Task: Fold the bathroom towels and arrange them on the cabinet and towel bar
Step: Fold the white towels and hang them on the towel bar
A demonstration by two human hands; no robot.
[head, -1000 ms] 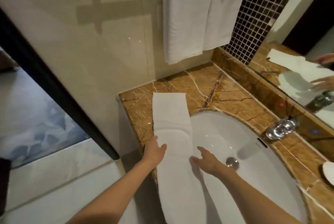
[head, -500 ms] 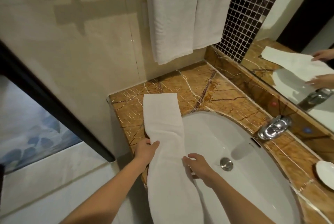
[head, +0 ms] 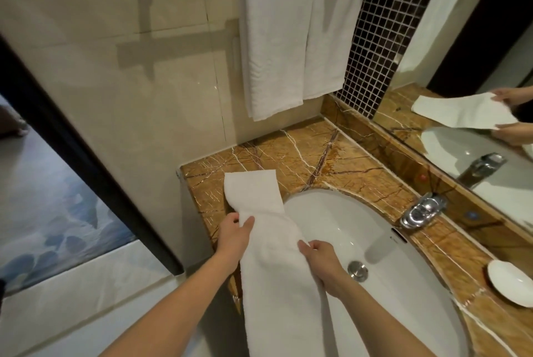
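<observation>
Left grip (head: 233, 237) and right grip (head: 320, 263) pinching edges of narrow white towel (head: 277, 284), far end flat on marble counter (head: 331, 154)

Warm light from above casts soft shadows on the wall (head: 101, 39) (glossy, some glare); edges bend.

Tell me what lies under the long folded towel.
The towel lies with its far end on the marble counter; its middle crosses the sink at the left rim, gripped by the left hand and right hand. The rim and counter edge directly beneath are hidden.
</observation>
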